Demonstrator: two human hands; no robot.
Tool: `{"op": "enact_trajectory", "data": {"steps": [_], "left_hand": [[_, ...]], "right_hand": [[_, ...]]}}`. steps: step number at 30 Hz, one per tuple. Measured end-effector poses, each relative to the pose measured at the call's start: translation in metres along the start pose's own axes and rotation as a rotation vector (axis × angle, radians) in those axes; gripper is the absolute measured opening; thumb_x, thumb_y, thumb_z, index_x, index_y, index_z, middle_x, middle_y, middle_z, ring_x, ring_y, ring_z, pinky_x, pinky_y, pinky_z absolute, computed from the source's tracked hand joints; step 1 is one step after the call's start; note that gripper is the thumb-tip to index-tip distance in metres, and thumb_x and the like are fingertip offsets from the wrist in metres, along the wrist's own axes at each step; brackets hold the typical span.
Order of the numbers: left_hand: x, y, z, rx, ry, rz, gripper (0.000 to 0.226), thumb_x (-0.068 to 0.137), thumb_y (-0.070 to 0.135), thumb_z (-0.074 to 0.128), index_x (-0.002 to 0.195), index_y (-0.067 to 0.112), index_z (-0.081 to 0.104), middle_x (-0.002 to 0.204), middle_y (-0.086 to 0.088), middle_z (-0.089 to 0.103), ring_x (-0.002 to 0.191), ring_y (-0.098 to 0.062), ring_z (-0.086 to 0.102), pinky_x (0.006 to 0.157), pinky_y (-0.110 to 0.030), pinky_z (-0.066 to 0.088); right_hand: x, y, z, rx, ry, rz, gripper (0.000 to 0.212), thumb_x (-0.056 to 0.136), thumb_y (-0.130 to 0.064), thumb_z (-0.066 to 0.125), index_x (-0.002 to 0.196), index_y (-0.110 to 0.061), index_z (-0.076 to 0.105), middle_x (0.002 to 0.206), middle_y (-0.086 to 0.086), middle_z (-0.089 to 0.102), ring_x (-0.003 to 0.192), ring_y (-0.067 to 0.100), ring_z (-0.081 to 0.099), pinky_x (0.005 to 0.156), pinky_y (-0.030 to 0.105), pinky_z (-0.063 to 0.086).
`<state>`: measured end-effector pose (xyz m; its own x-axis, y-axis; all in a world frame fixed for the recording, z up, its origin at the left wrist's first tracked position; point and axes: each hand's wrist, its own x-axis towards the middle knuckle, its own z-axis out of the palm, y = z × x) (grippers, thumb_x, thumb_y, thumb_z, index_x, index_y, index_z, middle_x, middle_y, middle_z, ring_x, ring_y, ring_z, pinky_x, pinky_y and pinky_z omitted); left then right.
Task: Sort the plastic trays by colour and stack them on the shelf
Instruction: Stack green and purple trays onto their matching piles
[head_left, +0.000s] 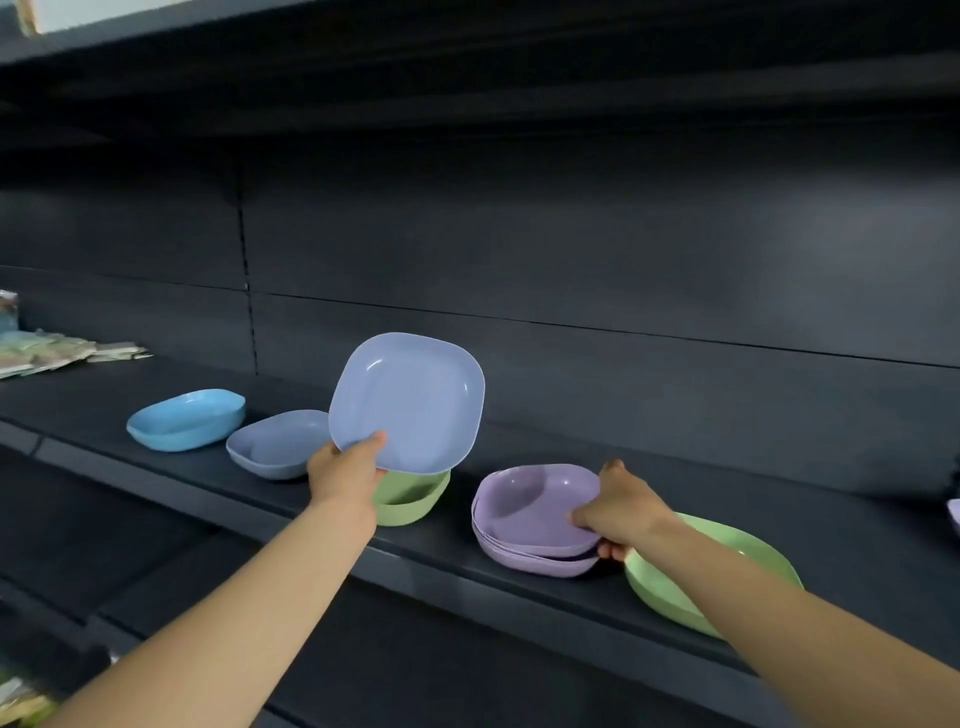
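My left hand (345, 470) grips the lower edge of a periwinkle-blue tray (408, 402) and holds it tilted up above a green bowl-like tray (410, 501). My right hand (621, 512) grips the right rim of a stack of purple trays (535, 512) lying on the dark shelf (311, 499), thumb on top and fingers under the edge. A flat green tray (727, 551) lies under my right forearm. Further left on the shelf stand a grey-blue tray (278, 441) and a bright blue tray (187, 418).
Flat packets (57, 351) lie at the shelf's far left. Another purple item (955, 514) shows at the right edge of the view. The dark back panel (623, 260) rises behind the trays, with another shelf overhead and a lower shelf below.
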<state>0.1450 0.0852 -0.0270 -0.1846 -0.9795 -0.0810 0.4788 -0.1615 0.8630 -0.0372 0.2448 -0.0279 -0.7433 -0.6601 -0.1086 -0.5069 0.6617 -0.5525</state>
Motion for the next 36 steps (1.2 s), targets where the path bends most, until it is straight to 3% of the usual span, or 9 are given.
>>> {"op": "enact_trajectory", "data": {"steps": [4, 6, 11, 14, 18, 23, 28, 31, 36], "left_hand": [[0.036, 0.013, -0.011, 0.030, -0.101, -0.030, 0.027, 0.088, -0.002, 0.060, 0.112, 0.009, 0.057, 0.107, -0.006, 0.060, 0.093, -0.023, 0.059, 0.087, -0.031, 0.046], [0.056, 0.021, -0.016, 0.047, -0.155, -0.058, 0.029, 0.087, -0.003, 0.060, 0.114, 0.006, 0.056, 0.109, -0.007, 0.060, 0.095, -0.024, 0.059, 0.086, -0.030, 0.046], [0.101, 0.041, -0.034, 0.108, -0.335, -0.168, 0.029, 0.086, -0.005, 0.060, 0.113, 0.005, 0.055, 0.108, -0.010, 0.061, 0.092, -0.027, 0.060, 0.085, -0.034, 0.047], [0.122, 0.053, -0.044, 0.198, -0.486, -0.216, 0.026, 0.086, -0.007, 0.059, 0.110, 0.003, 0.056, 0.106, -0.012, 0.063, 0.085, -0.023, 0.062, 0.083, -0.035, 0.047], [0.148, 0.072, -0.053, 0.362, -0.645, -0.195, 0.023, 0.084, -0.008, 0.060, 0.107, -0.002, 0.059, 0.106, -0.018, 0.064, 0.089, -0.029, 0.063, 0.074, -0.036, 0.051], [0.178, 0.101, -0.072, 0.526, -0.769, -0.142, 0.019, 0.079, -0.005, 0.068, 0.097, 0.000, 0.064, 0.095, -0.011, 0.070, 0.084, -0.023, 0.066, 0.066, -0.029, 0.052], [0.212, 0.122, -0.095, 0.632, -0.721, -0.093, 0.016, 0.076, -0.002, 0.073, 0.087, 0.006, 0.064, 0.090, -0.008, 0.070, 0.082, -0.023, 0.067, 0.067, -0.029, 0.053], [0.236, 0.119, -0.104, 0.686, -0.614, -0.016, 0.017, 0.076, 0.003, 0.073, 0.092, 0.004, 0.067, 0.093, -0.011, 0.071, 0.088, -0.030, 0.067, 0.082, -0.038, 0.054], [0.269, 0.101, -0.110, 0.778, -0.575, 0.056, 0.016, 0.081, 0.006, 0.067, 0.096, 0.000, 0.065, 0.093, -0.012, 0.064, 0.081, -0.026, 0.058, 0.068, -0.030, 0.042]], "right_hand": [[0.000, -0.004, 0.002, -0.262, 0.055, 0.021, 0.020, 0.076, -0.027, 0.060, 0.077, -0.011, 0.049, 0.036, -0.004, 0.051, 0.033, 0.011, 0.047, 0.043, 0.020, 0.039], [-0.001, -0.006, 0.003, -0.314, 0.090, 0.067, 0.029, 0.072, -0.035, 0.066, 0.062, -0.014, 0.048, 0.036, -0.005, 0.049, 0.035, 0.011, 0.047, 0.045, 0.020, 0.039], [-0.009, -0.017, 0.012, -0.442, 0.165, 0.226, 0.038, 0.070, -0.049, 0.071, 0.068, -0.017, 0.052, 0.070, -0.003, 0.056, 0.068, 0.018, 0.054, 0.047, 0.021, 0.034], [-0.019, -0.034, 0.015, -0.500, 0.239, 0.300, 0.042, 0.072, -0.050, 0.069, 0.094, -0.016, 0.060, 0.094, -0.001, 0.062, 0.081, 0.019, 0.054, 0.055, 0.023, 0.037], [-0.031, -0.086, 0.022, -0.095, 0.427, 0.087, 0.046, 0.071, -0.048, 0.075, 0.105, -0.022, 0.058, 0.083, -0.006, 0.056, 0.076, 0.013, 0.054, 0.067, 0.023, 0.039], [-0.036, -0.188, 0.059, 0.375, 0.297, -0.216, 0.039, 0.077, -0.042, 0.072, 0.111, -0.029, 0.057, 0.092, -0.005, 0.066, 0.082, 0.004, 0.062, 0.081, 0.020, 0.045], [-0.005, -0.258, 0.121, 0.684, 0.274, -0.228, 0.029, 0.086, -0.023, 0.067, 0.113, -0.020, 0.058, 0.102, 0.001, 0.070, 0.094, 0.017, 0.068, 0.086, 0.033, 0.054], [0.018, -0.281, 0.160, 0.779, 0.367, -0.166, 0.023, 0.086, -0.007, 0.060, 0.108, -0.015, 0.058, 0.097, -0.001, 0.067, 0.091, 0.019, 0.064, 0.075, 0.026, 0.052], [0.055, -0.305, 0.203, 0.681, 0.436, -0.009, 0.030, 0.083, 0.003, 0.041, 0.101, -0.016, 0.054, 0.096, 0.001, 0.061, 0.085, 0.022, 0.057, 0.070, 0.027, 0.043]]}}
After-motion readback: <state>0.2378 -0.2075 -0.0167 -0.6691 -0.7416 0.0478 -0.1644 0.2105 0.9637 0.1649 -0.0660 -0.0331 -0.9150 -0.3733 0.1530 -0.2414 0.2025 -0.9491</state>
